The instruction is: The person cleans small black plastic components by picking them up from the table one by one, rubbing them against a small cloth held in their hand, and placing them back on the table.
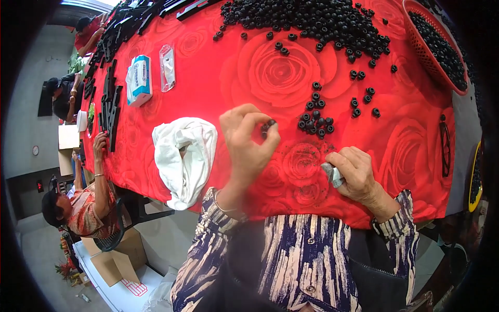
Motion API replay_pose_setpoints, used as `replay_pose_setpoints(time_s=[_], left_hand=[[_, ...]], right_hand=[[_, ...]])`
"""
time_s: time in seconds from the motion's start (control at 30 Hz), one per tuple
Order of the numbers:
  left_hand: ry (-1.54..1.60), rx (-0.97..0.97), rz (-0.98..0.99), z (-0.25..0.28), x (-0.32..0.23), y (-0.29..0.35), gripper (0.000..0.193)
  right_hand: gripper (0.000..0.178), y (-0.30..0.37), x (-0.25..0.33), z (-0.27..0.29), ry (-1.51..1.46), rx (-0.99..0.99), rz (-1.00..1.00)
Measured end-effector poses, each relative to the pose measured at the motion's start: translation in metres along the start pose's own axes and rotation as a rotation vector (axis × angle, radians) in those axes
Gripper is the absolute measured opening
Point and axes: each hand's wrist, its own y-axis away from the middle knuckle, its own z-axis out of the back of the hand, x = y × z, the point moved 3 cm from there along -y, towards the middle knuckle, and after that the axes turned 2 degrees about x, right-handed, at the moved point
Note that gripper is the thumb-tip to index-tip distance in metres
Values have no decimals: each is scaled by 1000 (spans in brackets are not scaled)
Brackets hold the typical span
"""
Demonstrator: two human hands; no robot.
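Observation:
My left hand (247, 138) is raised over the red rose-print tablecloth (208, 67), thumb and forefinger pinching a small round black part (267, 126). My right hand (355, 174) is closed around a grey-white piece (332, 175), perhaps a folded cloth or a blade; its kind is hard to make out. Between and beyond the hands sits a small cluster of black round parts (314, 124), each with a hole. Dark crumbs (301, 156) are scattered on the cloth between my hands. A crumpled white cloth (182, 151) lies to the left of my left hand.
A big heap of black parts (306, 21) covers the far side. At the far right stands a red basket (416, 52) of them. Long black strips (109, 109) lie at the left, near a tissue pack (139, 80) and a clear tray (167, 67). Co-workers (86, 208) sit along the left.

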Motion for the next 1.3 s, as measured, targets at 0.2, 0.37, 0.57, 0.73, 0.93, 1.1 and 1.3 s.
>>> replay_pose_setpoints(time_s=[0.2,0.37,0.57,0.73,0.93,1.1,1.3], left_hand=[[-151,102,-58,-10,14,-1,14],[-196,117,-11,-11,23,3,17],[-167,126,-150,10,35,26,17],[-112,149,-193,43,44,62,15],[-143,113,-281,79,64,105,19],[-177,82,-289,97,82,136,20],[-330,15,-434,116,102,175,21]], right_hand=[[22,-3,-1,-4,-3,77,-8],[20,-5,3,-3,34,140,-5],[21,0,3,-13,76,139,19],[19,4,5,-20,126,124,65],[16,7,7,-34,151,68,51],[17,11,11,-40,160,76,56],[15,17,3,-45,198,48,64]])
